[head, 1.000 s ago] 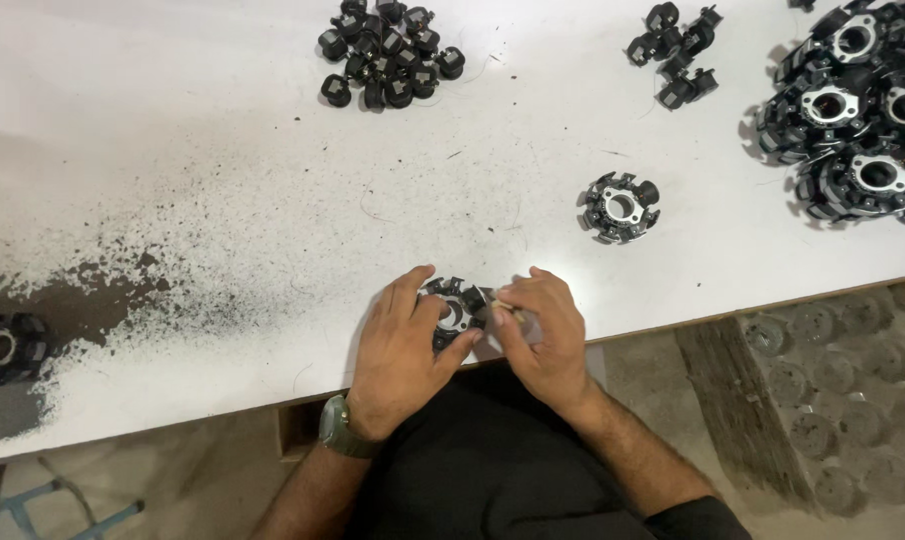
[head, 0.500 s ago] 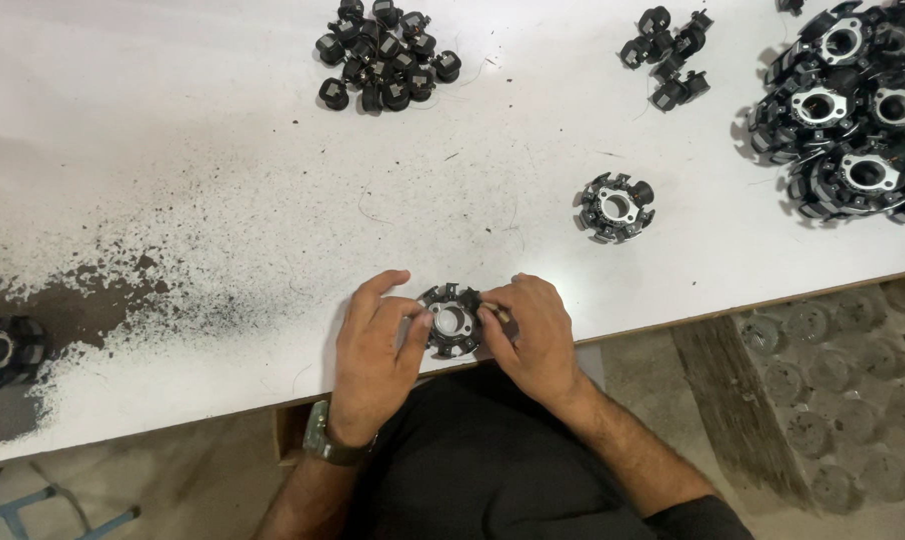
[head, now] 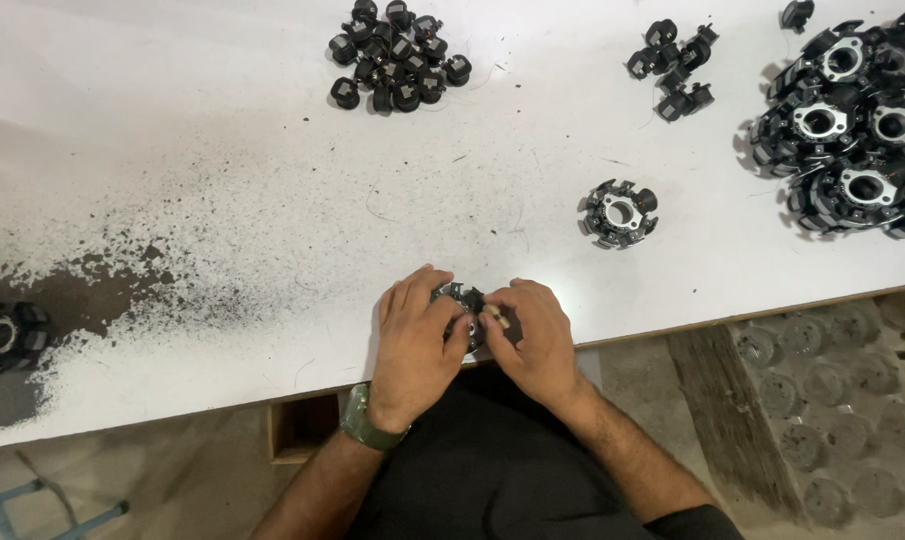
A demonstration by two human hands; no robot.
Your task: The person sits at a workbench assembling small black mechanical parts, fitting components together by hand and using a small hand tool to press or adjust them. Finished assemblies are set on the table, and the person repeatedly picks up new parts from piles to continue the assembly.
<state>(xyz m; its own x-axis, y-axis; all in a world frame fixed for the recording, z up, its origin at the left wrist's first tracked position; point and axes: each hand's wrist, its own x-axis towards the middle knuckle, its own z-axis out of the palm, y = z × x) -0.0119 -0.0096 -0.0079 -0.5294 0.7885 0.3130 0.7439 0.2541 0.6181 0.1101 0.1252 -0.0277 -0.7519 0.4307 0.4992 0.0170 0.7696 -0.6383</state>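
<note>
A black round toothed part (head: pixel 462 300) with a pale centre rests on the white table (head: pixel 223 180) near its front edge. My left hand (head: pixel 415 345) grips it from the left and my right hand (head: pixel 535 335) from the right, fingers curled over it so most of it is hidden. A green wristwatch (head: pixel 366 427) sits on my left wrist. Another such round part (head: pixel 620 213) lies alone to the right, a little farther back.
A heap of similar round parts (head: pixel 853 130) fills the far right. Two clusters of small black pieces lie at the back (head: pixel 398 58) (head: pixel 673 65). Dark grit (head: pixel 123 270) covers the left of the table, with one more round part (head: pixel 3 335) at the left edge.
Both hands have closed in tighter over the round part, covering more of it; the part stays at the same spot by the table's front edge.
</note>
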